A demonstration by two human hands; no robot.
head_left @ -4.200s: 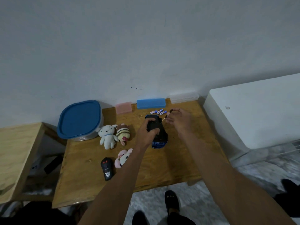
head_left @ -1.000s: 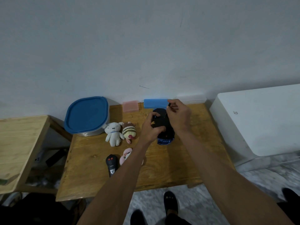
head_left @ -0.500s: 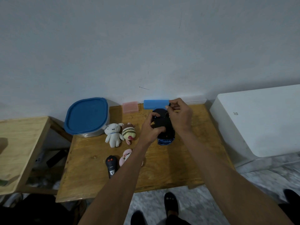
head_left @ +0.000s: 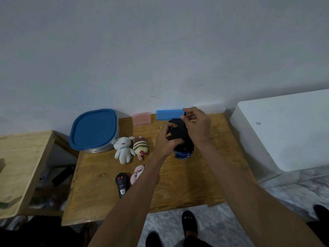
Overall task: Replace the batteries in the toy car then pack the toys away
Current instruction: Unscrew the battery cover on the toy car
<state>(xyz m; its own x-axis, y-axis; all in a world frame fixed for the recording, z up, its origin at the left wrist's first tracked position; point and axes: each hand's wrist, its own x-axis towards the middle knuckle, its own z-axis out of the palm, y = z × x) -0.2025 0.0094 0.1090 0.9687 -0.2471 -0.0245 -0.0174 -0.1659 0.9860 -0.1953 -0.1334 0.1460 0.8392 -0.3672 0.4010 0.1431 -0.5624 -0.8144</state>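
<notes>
My right hand [head_left: 196, 124] pinches a thin dark tool [head_left: 184, 115] between thumb and fingertips, right over the far end of the toy car [head_left: 180, 138]. I cannot tell what kind of tool it is. My left hand [head_left: 166, 139] curls its fingers around the left side of the car and grips it. The car lies belly up, black on top with a blue nose pointing at me. It sits in the far middle of the wooden table [head_left: 195, 184].

From the car, a blue block [head_left: 169, 114] is at 12 o'clock by the wall, and a pink block [head_left: 141, 118] is at 11 o'clock. At 9 o'clock lie a striped plush [head_left: 140, 146] and a white plush [head_left: 122, 150], touching each other. Past them stands a tub with a blue lid [head_left: 93, 129]. At 7 o'clock I see a pink plush [head_left: 136, 173], partly hidden by my left arm, and just beside it a black remote [head_left: 121, 184]. A big white box [head_left: 284, 132] stands at 3 o'clock, beside the table.
</notes>
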